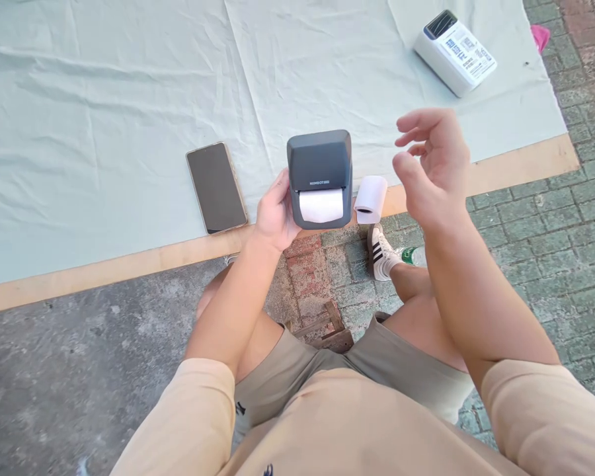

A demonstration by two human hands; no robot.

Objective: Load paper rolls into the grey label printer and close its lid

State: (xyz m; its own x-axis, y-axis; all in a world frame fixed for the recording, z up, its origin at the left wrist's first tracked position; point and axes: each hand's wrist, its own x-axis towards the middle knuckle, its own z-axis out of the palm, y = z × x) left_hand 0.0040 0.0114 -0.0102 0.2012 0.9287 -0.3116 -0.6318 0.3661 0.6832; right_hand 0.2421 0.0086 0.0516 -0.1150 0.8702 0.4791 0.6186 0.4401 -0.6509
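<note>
Your left hand (276, 215) grips the grey printer (320, 177) above the board's (525, 162) front edge, right hand (434, 168) hovering loose and empty near the paper roll (371, 199), so keep that printer level and steady.

white box (455, 51): label print too small to read | pink object (541, 36) right of white box: cut by frame edge, unidentifiable

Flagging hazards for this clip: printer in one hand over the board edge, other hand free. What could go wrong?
1. The left hand holds the printer from one side only, the right hand open in the air; a weak grip could let it drop onto the paving.
2. The paper roll lies at the board edge and might roll off.
3. The phone also lies near that edge.
</note>
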